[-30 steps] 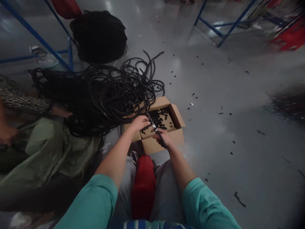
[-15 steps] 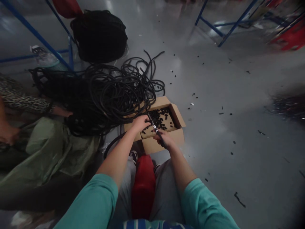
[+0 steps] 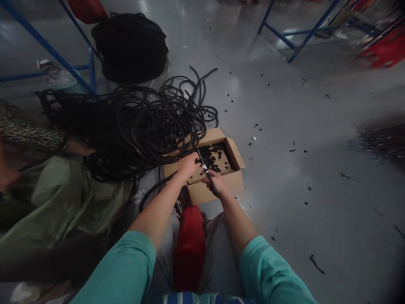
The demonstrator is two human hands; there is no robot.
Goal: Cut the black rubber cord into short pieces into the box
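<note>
My right hand (image 3: 215, 184) is closed round the dark handles of a pair of scissors (image 3: 205, 169), whose blades point up and left over an open cardboard box (image 3: 237, 179). Against the blades, my left hand (image 3: 189, 164) is closed on a black cord (image 3: 155, 185) that runs down and left from it. Many short black pieces (image 3: 210, 156) lie inside the box. A large tangle of black cord (image 3: 148, 114) spreads from the box's left edge toward the left.
A big black coil (image 3: 131, 48) stands at the upper left beside a blue metal frame (image 3: 41, 38). Another person's hand (image 3: 9, 179) and green cloth (image 3: 60, 194) are at the left. Black scraps dot the floor (image 3: 278, 126). A red object (image 3: 190, 249) is between my knees.
My left hand has shifted slightly to the right, closer to the scissors, and its fingers look more tightly curled. The scissors handles look closer together. A dark scrap now shows by the box's lower right.
</note>
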